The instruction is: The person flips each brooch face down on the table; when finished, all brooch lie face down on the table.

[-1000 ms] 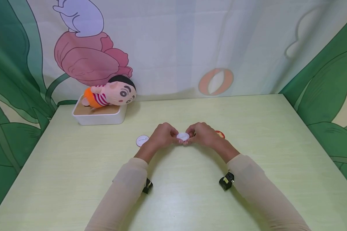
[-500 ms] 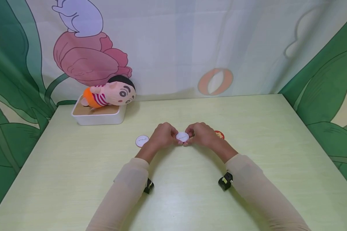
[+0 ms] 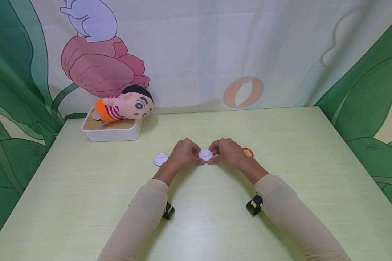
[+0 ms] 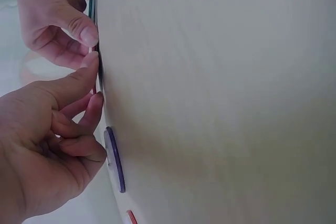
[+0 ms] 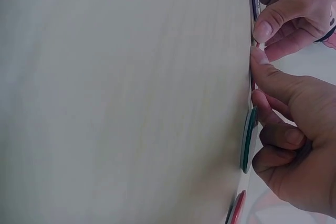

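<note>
Seen from the head, counts three round discs: one white disc (image 3: 205, 155) between two hands, one second white disc (image 3: 160, 158) just beside the left wrist, one red-and-yellow disc (image 3: 248, 152) partly behind the right wrist. Pinches the white disc by opposite sides of its rim, with the grip of the left hand (image 3: 184, 153) and that of the right hand (image 3: 228, 152) both closed on it. Turns its pale face up toward the camera, circular and equal every way across, with a thin line running roughly left to right. Includes one doll (image 3: 122, 106), head to the right, on one white box (image 3: 114, 135) at the far left of a pale green tabletop (image 3: 209, 221), before a curtain (image 3: 186, 50) printed with leaves.

Seen from the left wrist, shows the white disc nearly edge-on, plus one purple-rimmed disc (image 4: 115, 159) near the left hand's curled fingers and one red-edged disc (image 4: 131, 217) cut off below.

Seen from the right wrist, shows one green-rimmed disc (image 5: 249, 140) near the right hand's lower fingers and one red-rimmed disc (image 5: 238, 208) below. Leaves unclear whether the white disc touches the tabletop.
</note>
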{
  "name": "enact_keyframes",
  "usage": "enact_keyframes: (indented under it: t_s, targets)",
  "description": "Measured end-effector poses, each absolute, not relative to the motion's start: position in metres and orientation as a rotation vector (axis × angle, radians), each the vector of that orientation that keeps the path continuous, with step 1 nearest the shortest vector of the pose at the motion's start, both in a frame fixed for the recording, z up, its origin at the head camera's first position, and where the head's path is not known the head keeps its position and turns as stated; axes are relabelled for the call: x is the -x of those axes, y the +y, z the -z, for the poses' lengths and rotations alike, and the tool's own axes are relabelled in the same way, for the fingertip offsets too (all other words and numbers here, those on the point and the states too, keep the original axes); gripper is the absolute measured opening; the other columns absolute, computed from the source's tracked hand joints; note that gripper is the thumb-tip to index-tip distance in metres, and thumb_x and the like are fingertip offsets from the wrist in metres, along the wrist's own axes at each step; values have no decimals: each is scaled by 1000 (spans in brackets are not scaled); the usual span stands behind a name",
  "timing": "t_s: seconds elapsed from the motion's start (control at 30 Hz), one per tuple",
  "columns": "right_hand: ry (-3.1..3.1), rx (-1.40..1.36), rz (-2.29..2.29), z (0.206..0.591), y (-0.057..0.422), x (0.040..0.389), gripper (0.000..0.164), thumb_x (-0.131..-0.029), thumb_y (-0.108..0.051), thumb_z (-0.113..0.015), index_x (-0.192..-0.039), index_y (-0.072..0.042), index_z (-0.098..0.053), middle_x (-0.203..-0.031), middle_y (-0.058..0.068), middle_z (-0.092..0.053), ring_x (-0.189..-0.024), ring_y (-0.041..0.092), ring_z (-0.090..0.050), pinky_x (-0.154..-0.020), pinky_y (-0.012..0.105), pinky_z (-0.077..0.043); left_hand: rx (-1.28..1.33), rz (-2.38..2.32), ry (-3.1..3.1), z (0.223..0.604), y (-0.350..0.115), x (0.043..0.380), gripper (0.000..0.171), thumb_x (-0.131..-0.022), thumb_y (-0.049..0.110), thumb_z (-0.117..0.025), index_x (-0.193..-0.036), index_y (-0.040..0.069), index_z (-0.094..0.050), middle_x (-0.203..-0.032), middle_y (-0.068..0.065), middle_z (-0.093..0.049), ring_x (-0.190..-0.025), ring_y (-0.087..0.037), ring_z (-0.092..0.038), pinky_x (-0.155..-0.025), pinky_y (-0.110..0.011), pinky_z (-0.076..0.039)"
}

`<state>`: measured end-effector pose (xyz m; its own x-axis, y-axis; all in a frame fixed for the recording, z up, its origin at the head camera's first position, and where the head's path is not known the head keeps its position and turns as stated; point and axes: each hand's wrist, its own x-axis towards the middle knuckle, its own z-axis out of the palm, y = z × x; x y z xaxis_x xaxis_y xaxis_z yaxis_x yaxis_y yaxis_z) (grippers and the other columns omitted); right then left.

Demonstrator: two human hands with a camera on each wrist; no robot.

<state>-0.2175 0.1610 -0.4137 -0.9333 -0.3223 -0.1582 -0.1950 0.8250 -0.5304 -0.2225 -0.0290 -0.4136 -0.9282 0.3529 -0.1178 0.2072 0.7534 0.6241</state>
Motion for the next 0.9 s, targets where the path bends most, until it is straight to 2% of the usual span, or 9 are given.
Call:
enact_keyframes:
  t_s: [0.3, 0.57, 0.9]
  targets:
    - [2772, 382, 765, 416, 161, 219, 39, -80, -26, -87, -112, -8, -75, -94, 3, -73, -87, 17, -60, -76, 27, -44, -432, -931, 2731, 413, -28, 221, 40, -76, 16, -90, -111, 1, -77, -87, -8, -74, -84, -18, -59, -76, -25, -45]
    - [2763, 377, 768, 415, 160, 219, 38, -81, -25, -87, -112, -8, -75, -95, 3, -74, -87, 17, -61, -77, 27, -44, -409, -924, 2734, 413, -29, 219, 37, -77, 15, -89, -110, 3, -78, -88, -8, -74, -86, -18, -58, -78, -26, -44]
    - [2758, 362, 782, 413, 160, 218, 38, -81, -25, -87, -113, -7, -75, -95, 4, -74, -88, 17, -60, -76, 26, -44, -403, -964, 2746, 414, -31, 218, 35, -77, 14, -89, -109, 2, -79, -93, -9, -79, -91, -20, -65, -84, -31, -50]
